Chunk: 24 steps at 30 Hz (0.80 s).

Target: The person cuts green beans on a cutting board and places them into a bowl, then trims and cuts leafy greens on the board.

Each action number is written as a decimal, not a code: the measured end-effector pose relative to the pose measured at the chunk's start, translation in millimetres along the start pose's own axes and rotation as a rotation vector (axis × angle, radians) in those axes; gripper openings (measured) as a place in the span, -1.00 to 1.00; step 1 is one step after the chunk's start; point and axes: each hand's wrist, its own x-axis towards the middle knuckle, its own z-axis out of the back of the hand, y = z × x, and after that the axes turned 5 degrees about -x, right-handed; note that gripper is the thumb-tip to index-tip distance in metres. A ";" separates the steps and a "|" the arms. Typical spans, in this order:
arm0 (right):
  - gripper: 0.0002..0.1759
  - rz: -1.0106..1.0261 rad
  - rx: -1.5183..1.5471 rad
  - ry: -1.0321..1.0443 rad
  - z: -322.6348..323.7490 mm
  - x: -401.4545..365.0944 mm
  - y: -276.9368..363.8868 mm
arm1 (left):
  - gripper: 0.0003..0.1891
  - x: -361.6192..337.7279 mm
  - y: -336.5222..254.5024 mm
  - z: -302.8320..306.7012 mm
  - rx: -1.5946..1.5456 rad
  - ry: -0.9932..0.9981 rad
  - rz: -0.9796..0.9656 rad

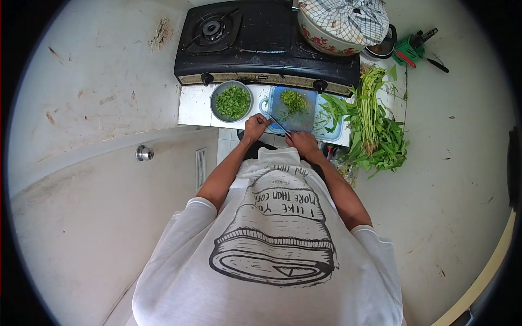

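Note:
My right hand point(303, 142) grips a knife point(280, 124) by its handle, the blade slanting up and left over the near edge of a blue cutting board point(304, 119). Close to the blade, at the board's left corner, my left hand point(258, 127) has its fingers pinched together; whatever they hold is too small to make out. A small pile of chopped greens point(293, 101) lies on the board. Left of it, a grey bowl point(213, 107) contains more chopped greens point(232, 103). Whole leafy stalks point(372, 114) are heaped to the right, some leaves reaching towards the board.
Behind the board stands a black gas stove point(255, 41), bearing a flowered pot point(331, 46) covered with a checked cloth point(345, 19). At the right are a green basket point(409, 50) with utensils and a dark-handled knife point(437, 66). A wall point(98, 108) rises on the left.

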 end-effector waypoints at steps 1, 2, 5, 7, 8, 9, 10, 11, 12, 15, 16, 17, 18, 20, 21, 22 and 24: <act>-0.56 0.012 0.007 -0.008 -0.5 1.8 0.1 | -0.56 0.3 0.5 -0.2 0.003 0.000 -0.003; -0.57 0.024 0.014 -0.016 -1.1 3.0 0.1 | -0.56 0.5 0.8 -0.7 0.006 -0.001 -0.006; -0.59 0.009 0.009 -0.019 -0.5 5.7 3.4 | -0.57 -0.4 -3.3 0.6 0.021 0.007 0.014; -0.59 0.003 0.003 -0.003 3.3 2.5 3.0 | -0.57 0.2 0.9 0.1 -0.006 0.003 -0.013; -0.59 0.001 -0.001 0.005 5.9 0.7 2.1 | -0.56 0.9 2.6 -0.4 -0.021 0.000 -0.027; -0.58 -0.009 -0.006 0.008 4.5 0.5 -0.4 | -0.55 0.4 1.7 0.0 -0.006 0.004 -0.041; -0.57 -0.019 -0.011 0.012 2.9 0.3 -2.7 | -0.54 -0.5 1.2 0.4 0.009 0.008 -0.055; -0.57 -0.028 -0.017 0.016 1.3 -0.3 -5.6 | -0.53 -1.5 0.9 0.8 0.025 0.011 -0.067; -0.55 -0.045 -0.018 0.002 1.8 -2.1 -8.1 | -0.52 -2.5 1.2 1.2 0.036 0.016 -0.075; -0.52 -0.107 -0.013 -0.047 3.7 -4.1 -15.5 | -0.50 -3.5 0.6 3.2 0.062 0.034 -0.093; -0.52 -0.137 -0.007 -0.068 4.5 -2.5 -17.8 | -0.50 -3.4 0.1 3.9 0.063 0.041 -0.095; -0.51 -0.166 -0.002 -0.089 5.2 -1.2 -20.0 | -0.51 -3.5 -0.6 4.3 0.065 0.048 -0.096; -0.50 -0.171 0.019 -0.103 7.5 -1.1 -21.2 | -0.51 -5.8 -4.1 4.7 0.057 0.040 -0.099; -0.49 -0.182 0.061 -0.131 12.4 -0.2 -23.0 | -0.52 -10.7 -11.5 6.4 0.042 0.026 -0.104; -0.48 -0.165 0.075 -0.125 15.5 -0.9 -21.5 | -0.53 -12.9 -13.4 8.0 0.044 0.035 -0.113; -0.48 -0.149 0.089 -0.117 18.7 -2.4 -19.5 | -0.53 -15.3 -15.1 9.9 0.046 0.045 -0.121; -0.46 -0.092 0.077 -0.102 17.7 -4.5 -18.7 | -0.57 -14.4 -13.8 11.4 0.036 0.063 -0.147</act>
